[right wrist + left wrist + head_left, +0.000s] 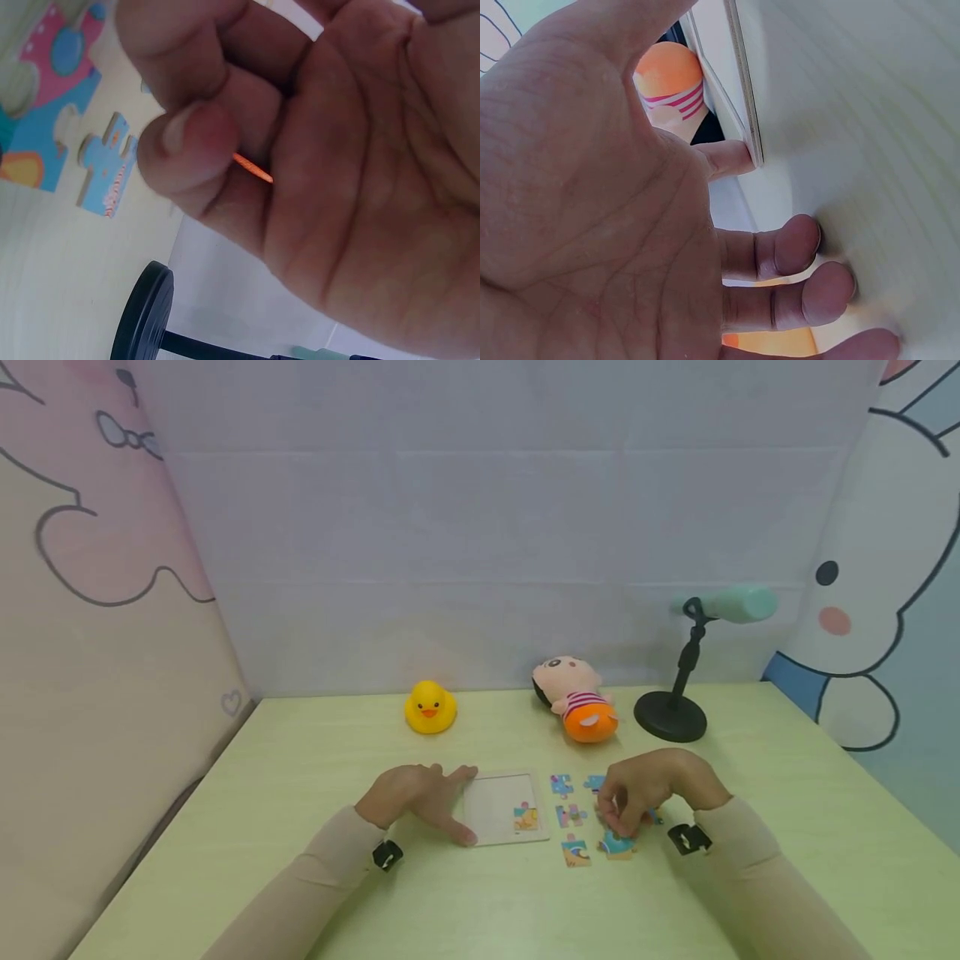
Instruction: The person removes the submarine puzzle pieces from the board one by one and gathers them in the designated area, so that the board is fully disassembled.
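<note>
A pale, shallow puzzle tray (pixel 491 810) lies on the table, with one puzzle piece (pixel 525 817) at its lower right. My left hand (pixel 427 797) spreads its thumb and a finger against the tray's left corners. In the left wrist view, a fingertip (pixel 739 157) touches the tray edge (pixel 750 112). My right hand (pixel 641 789) is over the loose pieces right of the tray, fingers bent and thumb near them. A blue-and-tan puzzle piece (pixel 618 847) lies just below its fingertips. Whether the fingers pinch a piece is hidden. A light-blue puzzle piece (pixel 109 165) shows in the right wrist view.
Between tray and right hand lie more pieces, including a pink puzzle piece (pixel 572 816) and a wave-patterned one (pixel 576 852). Farther back stand a yellow rubber duck (pixel 430 707), a plush doll (pixel 581 702) and a black-based stand (pixel 670 716) with a mint-green head.
</note>
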A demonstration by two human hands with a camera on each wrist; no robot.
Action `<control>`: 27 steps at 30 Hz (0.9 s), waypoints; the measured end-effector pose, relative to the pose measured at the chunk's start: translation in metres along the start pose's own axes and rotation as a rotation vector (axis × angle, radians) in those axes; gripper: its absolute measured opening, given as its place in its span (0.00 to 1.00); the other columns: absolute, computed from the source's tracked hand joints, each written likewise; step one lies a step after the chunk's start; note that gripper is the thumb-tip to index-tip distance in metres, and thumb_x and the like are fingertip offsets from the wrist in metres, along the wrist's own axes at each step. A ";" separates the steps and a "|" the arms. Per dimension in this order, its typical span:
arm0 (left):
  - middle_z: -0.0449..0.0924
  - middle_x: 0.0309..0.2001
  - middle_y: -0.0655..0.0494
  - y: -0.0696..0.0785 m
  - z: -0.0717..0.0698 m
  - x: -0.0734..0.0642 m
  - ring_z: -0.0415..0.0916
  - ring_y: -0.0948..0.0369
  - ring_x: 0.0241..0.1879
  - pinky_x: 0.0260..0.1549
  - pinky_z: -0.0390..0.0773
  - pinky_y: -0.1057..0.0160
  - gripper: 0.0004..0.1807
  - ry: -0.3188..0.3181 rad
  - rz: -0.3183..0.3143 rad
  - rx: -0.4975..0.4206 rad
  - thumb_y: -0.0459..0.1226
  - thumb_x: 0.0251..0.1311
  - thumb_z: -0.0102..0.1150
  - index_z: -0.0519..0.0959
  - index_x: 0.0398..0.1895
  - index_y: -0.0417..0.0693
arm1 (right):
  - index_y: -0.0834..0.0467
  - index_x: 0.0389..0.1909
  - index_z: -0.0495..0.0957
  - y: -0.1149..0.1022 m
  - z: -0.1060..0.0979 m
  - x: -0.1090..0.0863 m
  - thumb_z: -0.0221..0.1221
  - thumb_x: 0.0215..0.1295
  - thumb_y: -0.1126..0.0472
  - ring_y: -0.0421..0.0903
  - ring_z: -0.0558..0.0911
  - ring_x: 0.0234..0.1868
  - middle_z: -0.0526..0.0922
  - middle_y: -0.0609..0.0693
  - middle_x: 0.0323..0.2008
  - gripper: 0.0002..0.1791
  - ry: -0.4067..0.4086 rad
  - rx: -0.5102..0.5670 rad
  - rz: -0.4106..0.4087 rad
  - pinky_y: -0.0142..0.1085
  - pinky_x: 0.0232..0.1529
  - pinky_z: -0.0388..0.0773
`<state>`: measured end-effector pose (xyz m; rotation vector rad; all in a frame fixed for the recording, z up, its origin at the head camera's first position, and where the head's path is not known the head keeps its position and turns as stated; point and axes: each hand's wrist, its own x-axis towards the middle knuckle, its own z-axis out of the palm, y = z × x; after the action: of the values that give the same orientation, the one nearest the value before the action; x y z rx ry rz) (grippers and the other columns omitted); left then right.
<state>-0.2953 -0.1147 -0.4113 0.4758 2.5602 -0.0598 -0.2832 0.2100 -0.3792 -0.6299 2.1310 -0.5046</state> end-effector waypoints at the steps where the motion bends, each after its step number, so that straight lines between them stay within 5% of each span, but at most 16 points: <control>1: 0.67 0.68 0.42 0.000 0.000 0.000 0.71 0.44 0.59 0.54 0.72 0.39 0.60 -0.001 0.001 0.000 0.72 0.44 0.65 0.49 0.79 0.68 | 0.60 0.25 0.80 0.000 0.000 0.000 0.65 0.58 0.71 0.39 0.71 0.22 0.78 0.43 0.24 0.06 0.001 -0.004 0.003 0.29 0.26 0.70; 13: 0.68 0.66 0.43 -0.001 0.002 0.002 0.71 0.45 0.58 0.53 0.73 0.39 0.60 0.006 0.001 0.003 0.72 0.44 0.65 0.50 0.79 0.69 | 0.58 0.28 0.81 -0.001 -0.001 -0.001 0.65 0.59 0.71 0.40 0.71 0.20 0.75 0.43 0.23 0.06 0.035 -0.007 -0.037 0.28 0.25 0.70; 27: 0.68 0.67 0.42 -0.001 0.002 0.002 0.72 0.45 0.58 0.53 0.73 0.39 0.59 0.011 0.004 0.013 0.72 0.45 0.65 0.50 0.79 0.68 | 0.52 0.32 0.83 -0.005 0.001 0.006 0.67 0.62 0.65 0.38 0.72 0.25 0.76 0.42 0.23 0.04 0.205 -0.117 -0.090 0.30 0.30 0.68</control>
<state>-0.2958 -0.1150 -0.4140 0.4872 2.5711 -0.0726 -0.2842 0.2026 -0.3806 -0.7707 2.3468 -0.5150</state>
